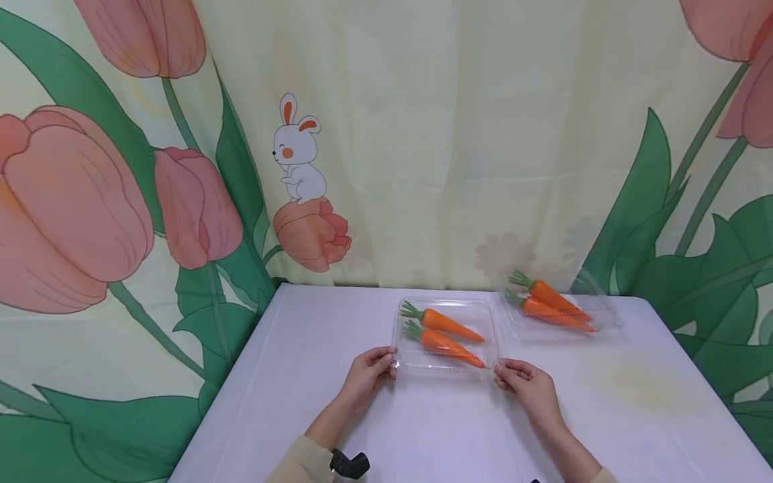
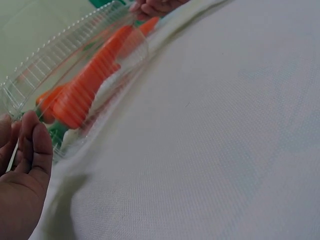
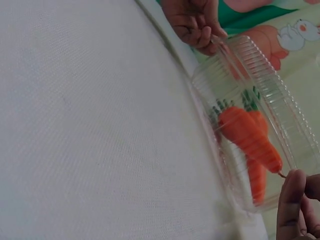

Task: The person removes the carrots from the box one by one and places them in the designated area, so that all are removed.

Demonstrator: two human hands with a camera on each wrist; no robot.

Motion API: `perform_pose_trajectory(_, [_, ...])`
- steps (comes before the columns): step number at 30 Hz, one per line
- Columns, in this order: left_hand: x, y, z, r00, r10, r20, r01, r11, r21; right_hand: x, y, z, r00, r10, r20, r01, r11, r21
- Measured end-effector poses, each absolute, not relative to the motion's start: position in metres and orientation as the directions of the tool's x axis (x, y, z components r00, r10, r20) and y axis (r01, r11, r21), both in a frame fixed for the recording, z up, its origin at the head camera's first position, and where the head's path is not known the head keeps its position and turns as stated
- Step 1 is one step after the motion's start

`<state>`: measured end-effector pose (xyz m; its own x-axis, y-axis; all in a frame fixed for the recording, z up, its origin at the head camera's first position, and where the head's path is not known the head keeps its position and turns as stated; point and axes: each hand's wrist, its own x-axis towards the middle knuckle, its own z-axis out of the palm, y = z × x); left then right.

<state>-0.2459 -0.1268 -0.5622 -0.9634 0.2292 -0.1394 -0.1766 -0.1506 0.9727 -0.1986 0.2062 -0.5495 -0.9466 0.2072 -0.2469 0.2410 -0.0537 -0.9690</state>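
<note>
A clear plastic clamshell box sits on the white table in the head view, with two orange carrots lying side by side inside, their green tops to the left. My left hand pinches the box's near left corner between thumb and fingers. At the near right corner, my right hand pinches the edge the same way. Through the ribbed clear wall the carrots show in the left wrist view. The right wrist view has the carrots behind the same plastic.
Behind and to the right stands a second clear box with two more carrots in it. A white cloth covers the table. A curtain printed with tulips and a rabbit hangs behind the back edge.
</note>
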Motion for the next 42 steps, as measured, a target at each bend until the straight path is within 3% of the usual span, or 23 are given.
perform_pose_trajectory(31, [-0.246,-0.123,-0.561,-0.951,0.261,-0.165,-0.214,-0.174,0.961,-0.194,0.204,-0.553,-0.943,0.296,-0.153,0.199,0.134,-0.971])
perform_pose_trajectory(42, [-0.248,-0.135,-0.551,-0.919,0.269,-0.288,-0.318,-0.075,0.945,-0.194,0.204,-0.552,-0.956,0.25,-0.154,0.198,0.163,-0.966])
